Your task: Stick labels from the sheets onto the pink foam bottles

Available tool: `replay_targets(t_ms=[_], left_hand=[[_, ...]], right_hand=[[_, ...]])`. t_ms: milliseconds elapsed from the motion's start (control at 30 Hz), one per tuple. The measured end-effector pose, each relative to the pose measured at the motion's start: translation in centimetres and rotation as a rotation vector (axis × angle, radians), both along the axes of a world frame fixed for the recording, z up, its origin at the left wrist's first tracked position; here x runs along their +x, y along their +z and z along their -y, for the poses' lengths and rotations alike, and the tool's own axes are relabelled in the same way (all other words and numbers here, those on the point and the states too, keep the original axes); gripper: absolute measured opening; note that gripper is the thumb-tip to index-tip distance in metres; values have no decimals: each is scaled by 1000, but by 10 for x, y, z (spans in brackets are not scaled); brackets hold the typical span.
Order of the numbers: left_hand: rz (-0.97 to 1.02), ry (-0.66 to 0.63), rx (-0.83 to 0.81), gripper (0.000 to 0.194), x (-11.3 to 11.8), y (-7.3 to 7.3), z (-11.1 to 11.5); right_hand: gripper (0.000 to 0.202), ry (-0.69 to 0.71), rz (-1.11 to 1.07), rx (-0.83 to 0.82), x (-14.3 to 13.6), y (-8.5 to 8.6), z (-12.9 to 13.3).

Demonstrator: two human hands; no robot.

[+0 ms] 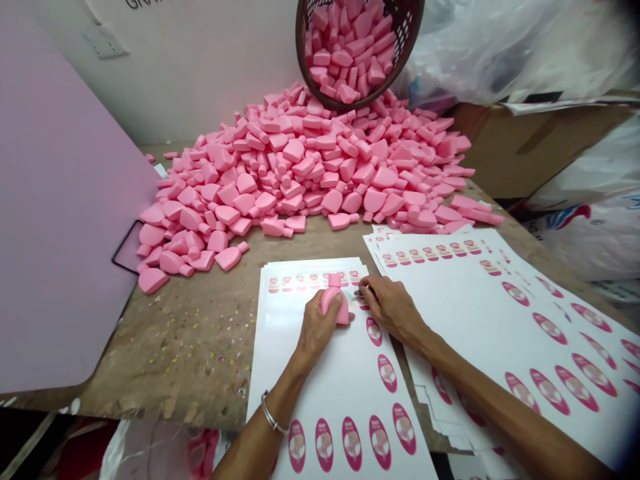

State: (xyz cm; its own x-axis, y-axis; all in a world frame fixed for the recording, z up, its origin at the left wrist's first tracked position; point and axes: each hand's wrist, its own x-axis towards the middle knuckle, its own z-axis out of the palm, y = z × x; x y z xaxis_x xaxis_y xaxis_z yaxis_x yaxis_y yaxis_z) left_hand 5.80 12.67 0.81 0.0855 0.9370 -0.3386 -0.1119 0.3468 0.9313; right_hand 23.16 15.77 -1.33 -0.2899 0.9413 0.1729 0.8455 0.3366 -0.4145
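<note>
My left hand (pixel 320 327) is wrapped round a small pink plastic bottle (pixel 334 303), held upright with its neck pointing away from me. Beneath it lies a sheet of labels (pixel 320 373), white and glossy, with oval pink labels along its right and bottom edges and a row of small labels across the top. My right hand (pixel 387 303) is closed in a pinch just right of the bottle, over the sheet's upper right corner. A small dark thing shows at its fingertips, too little to make out. A silver bangle circles my left wrist.
A large heap of pink bottles (pixel 300 160) covers the back of the wooden table (pixel 200 360). Above it a brown basket (pixel 303 60) is tipped forward with more bottles. More label sheets (pixel 450 300) lie right. A pink panel (pixel 60 233) stands left; a carton (pixel 530 140) sits back right.
</note>
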Motion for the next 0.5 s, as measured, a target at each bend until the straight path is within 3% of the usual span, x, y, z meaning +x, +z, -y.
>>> replay_targets(t_ms=[300, 500], left_hand=[[26, -29, 16, 45, -5, -3, 1], [26, -36, 25, 42, -5, -5, 0]], right_hand=[[19, -35, 113, 193, -9, -9, 5], [14, -12, 18, 93, -7, -11, 8]])
